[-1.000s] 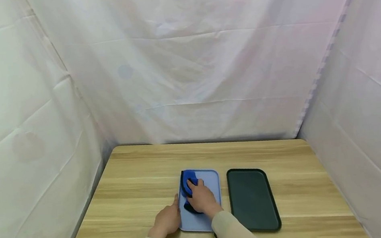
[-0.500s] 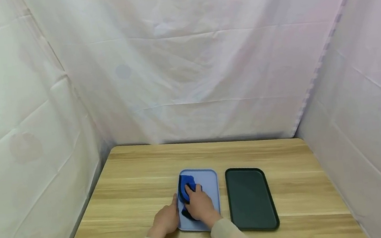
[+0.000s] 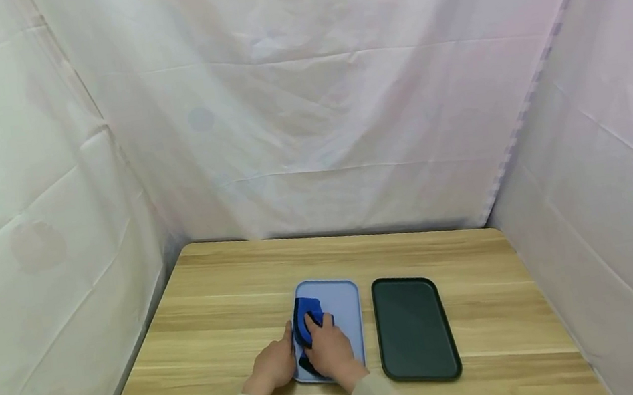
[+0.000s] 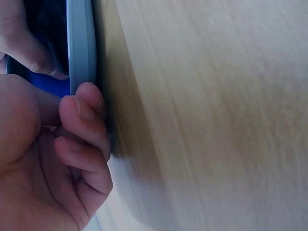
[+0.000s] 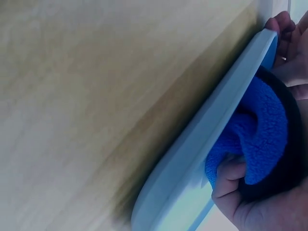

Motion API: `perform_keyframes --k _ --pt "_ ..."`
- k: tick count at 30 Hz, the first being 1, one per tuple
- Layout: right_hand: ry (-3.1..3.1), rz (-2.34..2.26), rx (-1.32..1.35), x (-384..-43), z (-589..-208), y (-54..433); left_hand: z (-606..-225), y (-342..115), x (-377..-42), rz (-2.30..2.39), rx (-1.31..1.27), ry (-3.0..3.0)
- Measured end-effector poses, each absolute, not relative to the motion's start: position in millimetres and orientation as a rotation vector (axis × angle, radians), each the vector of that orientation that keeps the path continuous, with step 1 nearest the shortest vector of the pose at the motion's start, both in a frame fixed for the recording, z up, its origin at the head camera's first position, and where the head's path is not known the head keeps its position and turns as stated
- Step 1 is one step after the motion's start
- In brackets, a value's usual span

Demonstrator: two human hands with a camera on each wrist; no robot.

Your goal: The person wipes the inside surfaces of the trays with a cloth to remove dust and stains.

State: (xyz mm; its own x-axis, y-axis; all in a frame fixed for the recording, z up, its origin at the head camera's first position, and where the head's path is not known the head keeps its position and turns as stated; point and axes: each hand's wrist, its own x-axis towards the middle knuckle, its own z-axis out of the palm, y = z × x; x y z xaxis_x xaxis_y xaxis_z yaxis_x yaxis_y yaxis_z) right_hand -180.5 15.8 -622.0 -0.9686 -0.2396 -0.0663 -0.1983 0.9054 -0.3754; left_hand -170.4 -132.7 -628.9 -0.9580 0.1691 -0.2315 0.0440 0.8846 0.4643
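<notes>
Looks like wiping the light blue tray (image 3: 342,302), set on the counter (image 3: 216,306) between and ahead of the hands. Grasp the black-edged blue cloth (image 3: 309,308) in the right hand (image 3: 332,352), bunched under bent fingers, and press down into the tray, just ahead and to the left of that hand. With the left hand (image 3: 275,364), hold the tray by its side wall, curling fingertips against the outside; cannot tell exactly how firmly. Push downward more than sideways, to avoid skidding the tray. Follow the wall beside the left hand closely, without rubbing over those fingertips. Tuck in the black-edged tail lying between the hands, to avoid dragging a loose fold. Then cover the bare floor to the right of the right hand in overlapping strokes. Mind the dark green tray (image 3: 410,326), beyond the right hand and just beside the light blue one; avoid knocking it with the forearm.
</notes>
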Motion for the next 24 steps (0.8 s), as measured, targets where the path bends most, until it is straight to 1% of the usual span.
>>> perform_keyframes --k 12,24 --pt "2.968 -0.607 -0.3 -165 -623 9 -633 -134 -170 0.686 0.154 2.798" --pt "2.959 -0.625 -0.249 -158 -624 1 -632 -133 -170 0.672 0.176 2.796"
